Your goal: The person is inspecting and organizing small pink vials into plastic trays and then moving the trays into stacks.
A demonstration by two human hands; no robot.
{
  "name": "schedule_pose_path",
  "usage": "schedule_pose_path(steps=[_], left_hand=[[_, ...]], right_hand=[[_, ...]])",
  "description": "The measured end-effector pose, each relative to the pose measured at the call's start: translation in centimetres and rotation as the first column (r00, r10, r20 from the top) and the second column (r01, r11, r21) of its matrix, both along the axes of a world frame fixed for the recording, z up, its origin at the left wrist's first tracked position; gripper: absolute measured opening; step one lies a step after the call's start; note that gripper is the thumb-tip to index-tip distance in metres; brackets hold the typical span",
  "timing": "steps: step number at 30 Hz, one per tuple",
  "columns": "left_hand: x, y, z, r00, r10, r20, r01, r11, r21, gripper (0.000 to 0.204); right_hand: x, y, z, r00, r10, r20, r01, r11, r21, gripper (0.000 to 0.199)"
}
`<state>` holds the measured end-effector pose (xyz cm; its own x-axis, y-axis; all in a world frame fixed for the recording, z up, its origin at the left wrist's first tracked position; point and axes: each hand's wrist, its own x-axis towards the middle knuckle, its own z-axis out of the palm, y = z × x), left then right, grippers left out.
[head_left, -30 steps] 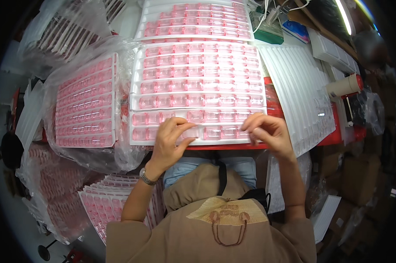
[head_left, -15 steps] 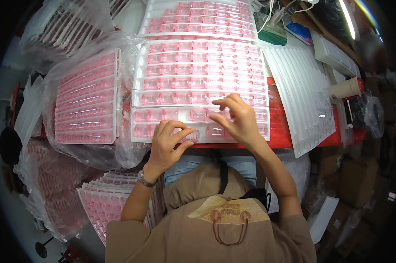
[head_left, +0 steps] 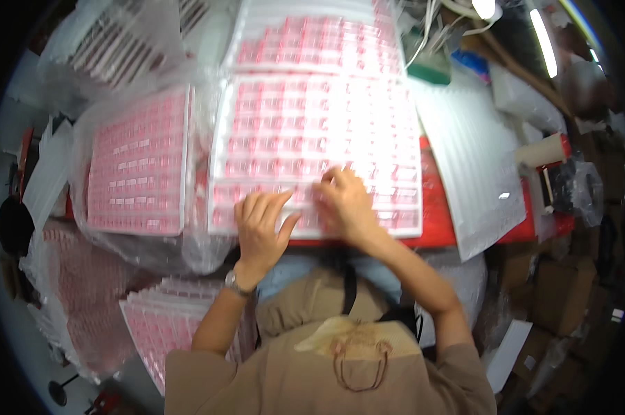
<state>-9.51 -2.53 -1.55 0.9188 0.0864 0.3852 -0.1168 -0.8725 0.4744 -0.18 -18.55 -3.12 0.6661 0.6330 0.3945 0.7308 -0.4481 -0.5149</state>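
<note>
Pink clear pieces sit in rows across a white tray, which, in the head view, lies on the red surface straight in front of the person. Both hands are at the rows nearest the body, so the step in hand looks to be the handling of single pieces there, one by one. From how the hands lie, the next move would seem to call for a light fingertip grip and a level wrist, so that neighbouring pieces are not nudged; the clear walls and the glare on the tray probably make each edge hard to judge.

The left hand is over the left half of the front rows, fingers curved, the thumb parted from the index finger; it looks released, with no piece to be made out in the gap. The right hand reaches in over the middle of these rows, thumb and index tips drawn close together. Blur hides whether they pinch a piece, so I cannot tell if it is grasping anything.

To the left is another filled tray with clear plastic film about it; to the right lies a ribbed white sheet.
</note>
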Motion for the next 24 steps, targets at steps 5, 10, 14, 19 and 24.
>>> schedule_pose_path(steps=[5,10,14,19,24], left_hand=[[0.3,-1.4,-0.4,0.999,-0.015,-0.044,0.017,0.998,0.055,0.039],[1.0,-1.1,0.0,0.995,-0.048,-0.091,0.040,0.996,-0.083,0.038],[1.6,0.5,1.1,0.999,-0.007,-0.040,0.006,1.000,-0.013,0.035],[4.8,2.4,3.3,0.996,0.006,0.088,0.006,0.991,-0.135,0.036],[8.0,2.7,4.2,0.994,-0.044,0.099,0.064,0.977,-0.205,0.032]], right_hand=[[0.6,-1.5,0.6,0.998,0.020,-0.056,-0.022,0.999,-0.036,0.018],[1.7,-5.8,2.2,0.933,0.008,-0.361,-0.014,1.000,-0.016,0.015],[2.2,-8.2,3.3,0.943,0.011,-0.332,-0.020,0.999,-0.026,0.016],[4.1,-11.1,7.2,0.961,-0.071,-0.268,0.072,0.997,-0.006,0.015],[6.0,-12.3,7.9,0.938,-0.189,-0.291,0.210,0.977,0.042,0.012]])
